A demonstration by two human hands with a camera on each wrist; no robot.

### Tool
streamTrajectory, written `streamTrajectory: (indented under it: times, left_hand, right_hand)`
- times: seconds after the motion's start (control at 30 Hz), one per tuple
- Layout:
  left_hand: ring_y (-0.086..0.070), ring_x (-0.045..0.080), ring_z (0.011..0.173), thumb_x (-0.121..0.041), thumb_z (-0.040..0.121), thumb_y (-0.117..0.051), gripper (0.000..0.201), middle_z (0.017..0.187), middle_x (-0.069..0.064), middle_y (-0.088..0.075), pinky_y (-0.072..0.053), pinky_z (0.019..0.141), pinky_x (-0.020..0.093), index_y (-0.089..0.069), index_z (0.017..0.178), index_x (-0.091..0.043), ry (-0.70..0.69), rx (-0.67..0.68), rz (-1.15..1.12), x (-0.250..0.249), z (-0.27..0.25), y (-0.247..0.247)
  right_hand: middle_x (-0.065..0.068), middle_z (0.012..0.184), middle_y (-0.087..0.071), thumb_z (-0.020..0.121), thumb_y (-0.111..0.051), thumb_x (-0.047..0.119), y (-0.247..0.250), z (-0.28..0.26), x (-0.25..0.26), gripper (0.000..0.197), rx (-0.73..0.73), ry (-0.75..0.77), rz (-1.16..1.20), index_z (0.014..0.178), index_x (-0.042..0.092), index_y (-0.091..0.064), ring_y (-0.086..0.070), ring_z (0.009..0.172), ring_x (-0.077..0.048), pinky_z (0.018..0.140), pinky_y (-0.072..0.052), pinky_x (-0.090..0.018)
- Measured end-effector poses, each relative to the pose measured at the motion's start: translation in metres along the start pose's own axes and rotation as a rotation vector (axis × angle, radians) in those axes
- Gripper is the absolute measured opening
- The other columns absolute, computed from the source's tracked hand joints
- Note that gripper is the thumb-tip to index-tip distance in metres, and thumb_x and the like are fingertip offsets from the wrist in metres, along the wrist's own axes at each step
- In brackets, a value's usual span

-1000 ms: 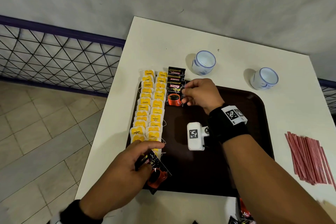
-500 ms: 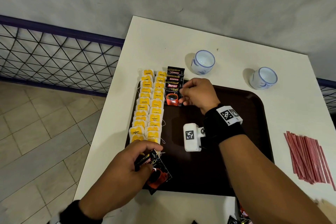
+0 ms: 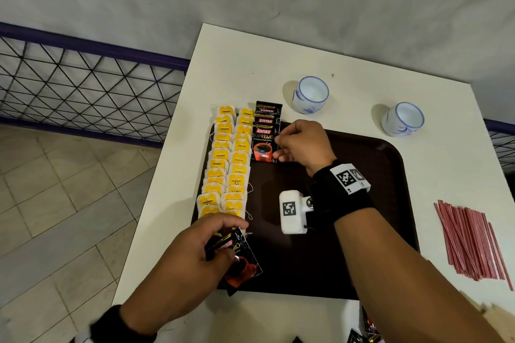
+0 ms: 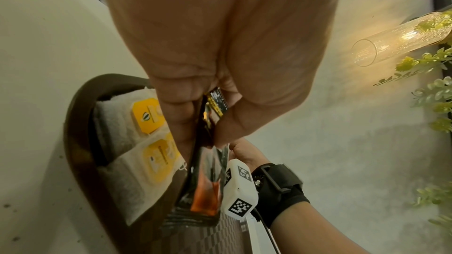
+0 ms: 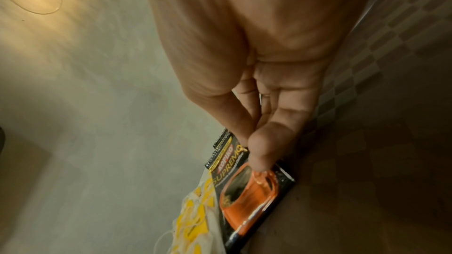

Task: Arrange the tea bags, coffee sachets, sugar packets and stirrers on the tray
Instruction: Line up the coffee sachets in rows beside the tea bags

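A white table (image 3: pixel 239 64) fills the centre and right of the head view, carrying a dark brown tray (image 3: pixel 362 231) on which a hot-drinks spread is being laid out in neat files. Down the tray's left side run two columns of yellow-tagged tea bags (image 3: pixel 228 164), overlapped like shingles, apparently so each tag stays readable. Just right of them, at upper centre, a shorter overlapped file of black coffee sachets (image 3: pixel 266 131) has been started. The right hand (image 3: pixel 303 145) reaches there, its thumb and fingertips closed on the right edge of the topmost sachet; in the right wrist view a fingertip (image 5: pixel 259 154) presses on the packet's printed face, seemingly squaring it against the tea bags. The left hand (image 3: pixel 189 262), at lower left, pinches a small fan of further sachets (image 3: pixel 237 259) over the tray's near left corner, held ready as the supply so the other hand can keep placing. A bundle of red stirrers (image 3: pixel 473 242) lies on the table at the right edge, off the tray and not yet arranged. Two white cups (image 3: pixel 310 94) stand beyond the tray at upper right. No sugar packets can be made out.
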State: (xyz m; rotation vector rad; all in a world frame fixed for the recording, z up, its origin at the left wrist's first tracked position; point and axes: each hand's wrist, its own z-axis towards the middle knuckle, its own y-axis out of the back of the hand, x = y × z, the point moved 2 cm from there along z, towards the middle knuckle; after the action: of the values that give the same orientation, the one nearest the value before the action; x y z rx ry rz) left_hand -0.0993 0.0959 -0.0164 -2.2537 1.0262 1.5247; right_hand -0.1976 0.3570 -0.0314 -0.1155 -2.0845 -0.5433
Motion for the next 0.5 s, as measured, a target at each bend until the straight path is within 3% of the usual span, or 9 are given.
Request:
streamTrajectory:
  times: [0.2, 0.37, 0.5]
  left_hand:
    - [-0.064, 0.013, 0.115, -0.005, 0.090, -0.069, 0.052, 0.118, -0.025, -0.065, -0.057, 0.094, 0.026, -0.064, 0.108, -0.054, 0.004, -0.020, -0.046, -0.001, 0.001, 0.000]
    - [-0.067, -0.001, 0.106, -0.001, 0.086, -0.073, 0.052, 0.109, -0.026, -0.070, -0.055, 0.080, 0.012, -0.066, 0.101, -0.050, -0.025, -0.080, -0.116, -0.004, 0.005, 0.002]
    - [-0.071, 0.005, 0.102, 0.005, 0.084, -0.074, 0.046, 0.109, -0.016, -0.074, -0.058, 0.075, 0.023, -0.070, 0.100, -0.038, -0.032, -0.136, -0.224, -0.008, 0.010, 0.001]
  right_hand:
    - [-0.018, 0.075, -0.066, 0.090, -0.063, -0.006, 0.003, -0.002, 0.000, 0.009, -0.009, -0.005, 0.025, 0.098, -0.006, -0.060, -0.068, 0.051, -0.021, 0.049, -0.056, -0.026]
    - [-0.012, 0.074, -0.068, 0.090, -0.066, 0.001, 0.009, -0.019, 0.002, 0.004, -0.015, 0.084, -0.042, 0.087, 0.003, -0.064, -0.068, 0.054, -0.020, 0.045, -0.050, -0.026]
    - [-0.006, 0.069, -0.069, 0.087, -0.068, -0.004, 0.004, -0.059, -0.007, 0.009, 0.196, 0.122, 0.036, 0.084, 0.005, -0.068, -0.065, 0.053, -0.019, 0.039, -0.039, -0.022]
